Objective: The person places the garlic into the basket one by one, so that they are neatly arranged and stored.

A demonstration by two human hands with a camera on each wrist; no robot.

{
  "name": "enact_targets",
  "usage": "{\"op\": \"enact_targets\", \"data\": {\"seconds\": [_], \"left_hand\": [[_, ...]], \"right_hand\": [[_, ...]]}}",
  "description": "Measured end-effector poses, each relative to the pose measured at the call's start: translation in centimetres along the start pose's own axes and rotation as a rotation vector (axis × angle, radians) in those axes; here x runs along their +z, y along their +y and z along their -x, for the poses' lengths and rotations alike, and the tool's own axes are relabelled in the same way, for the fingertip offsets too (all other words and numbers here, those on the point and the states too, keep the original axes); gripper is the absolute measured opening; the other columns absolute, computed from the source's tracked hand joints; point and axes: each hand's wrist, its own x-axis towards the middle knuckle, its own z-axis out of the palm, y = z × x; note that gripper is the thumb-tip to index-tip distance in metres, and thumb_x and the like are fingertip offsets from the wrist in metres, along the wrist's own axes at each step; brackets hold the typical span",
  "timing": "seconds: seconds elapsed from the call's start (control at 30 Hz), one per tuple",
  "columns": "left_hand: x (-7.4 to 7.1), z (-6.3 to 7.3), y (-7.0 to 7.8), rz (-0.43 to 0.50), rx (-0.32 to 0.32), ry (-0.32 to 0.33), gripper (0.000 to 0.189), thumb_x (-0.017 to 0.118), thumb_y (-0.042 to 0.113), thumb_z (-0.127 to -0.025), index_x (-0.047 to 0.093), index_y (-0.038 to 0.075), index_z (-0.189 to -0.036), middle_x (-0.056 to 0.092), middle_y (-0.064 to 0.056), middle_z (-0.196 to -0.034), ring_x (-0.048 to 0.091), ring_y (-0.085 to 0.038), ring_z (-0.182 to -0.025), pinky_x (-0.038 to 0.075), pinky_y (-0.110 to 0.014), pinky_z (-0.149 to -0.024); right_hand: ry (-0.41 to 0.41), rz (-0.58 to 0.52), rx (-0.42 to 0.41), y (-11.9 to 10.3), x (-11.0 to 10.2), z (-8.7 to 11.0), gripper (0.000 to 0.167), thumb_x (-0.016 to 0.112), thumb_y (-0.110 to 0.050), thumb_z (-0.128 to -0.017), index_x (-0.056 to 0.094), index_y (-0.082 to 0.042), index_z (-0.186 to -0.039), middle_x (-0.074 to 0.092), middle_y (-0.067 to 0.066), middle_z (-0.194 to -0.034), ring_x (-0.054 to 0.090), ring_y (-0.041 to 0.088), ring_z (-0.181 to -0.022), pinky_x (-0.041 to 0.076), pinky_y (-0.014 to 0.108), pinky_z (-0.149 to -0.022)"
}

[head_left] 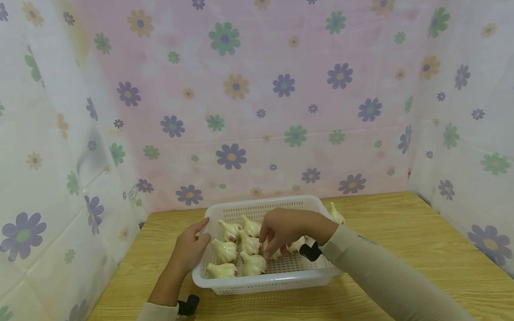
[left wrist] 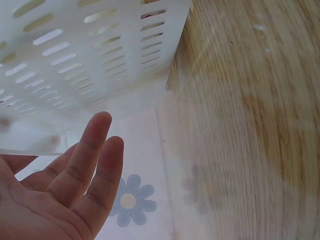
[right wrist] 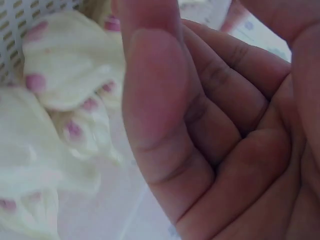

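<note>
A white plastic basket [head_left: 267, 278] with slotted walls holds several pale garlic bulbs [head_left: 224, 250] with pink spots, mostly in its left half. My left hand [head_left: 191, 249] grips the basket's left rim. The thumb lies at the rim, and in the left wrist view the other fingers [left wrist: 90, 155] stretch along the outside of the wall. Over the middle of the basket, my right hand [head_left: 286, 229] reaches down with bent fingers among the bulbs. More garlic [right wrist: 70, 55] lies right beside its fingers in the right wrist view. I cannot tell whether those fingers pinch a bulb.
Another garlic bulb [head_left: 336, 213] shows beyond the basket's right side, partly behind the right wrist. The basket stands on a wood-grain table [head_left: 384, 256]. Flower-patterned sheets [head_left: 261, 104] close off the back and both sides. A black wrist mount [head_left: 311, 251] overlaps the basket's right part.
</note>
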Motion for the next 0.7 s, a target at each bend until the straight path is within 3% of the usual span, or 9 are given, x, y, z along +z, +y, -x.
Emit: {"op": "enact_targets", "data": {"seconds": [0.17, 0.53, 0.7], "left_hand": [[0.0, 0.1, -0.1, -0.013, -0.006, 0.005, 0.059, 0.049, 0.024, -0.100, 0.044, 0.016, -0.158, 0.045, -0.019, -0.159, 0.069, -0.025, -0.097, 0.057, -0.032, -0.065], [0.0, 0.1, -0.2, 0.002, -0.009, 0.000, 0.058, 0.049, 0.024, -0.101, 0.044, 0.016, -0.159, 0.048, -0.020, -0.156, 0.071, -0.024, -0.096, 0.059, -0.033, -0.064], [0.0, 0.1, -0.2, 0.005, -0.005, -0.008, 0.059, 0.049, 0.023, -0.101, 0.043, 0.015, -0.159, 0.047, -0.021, -0.157, 0.071, -0.023, -0.093, 0.058, -0.033, -0.062]], "right_hand": [[0.074, -0.029, -0.027, 1.4, -1.9, 1.5, 0.044, 0.082, -0.032, -0.089, 0.074, -0.009, -0.127, 0.078, -0.011, -0.086, 0.076, 0.023, -0.070, 0.063, 0.046, -0.067], [0.232, -0.043, -0.018, 5.6, -4.8, 5.1, 0.047, 0.079, -0.039, -0.091, 0.072, -0.015, -0.131, 0.079, -0.008, -0.098, 0.075, 0.014, -0.079, 0.063, 0.035, -0.072], [0.303, -0.074, 0.016, 7.7, -5.7, 6.7, 0.053, 0.078, -0.040, -0.091, 0.069, -0.011, -0.134, 0.079, -0.004, -0.103, 0.076, 0.022, -0.084, 0.062, 0.034, -0.074]]}}
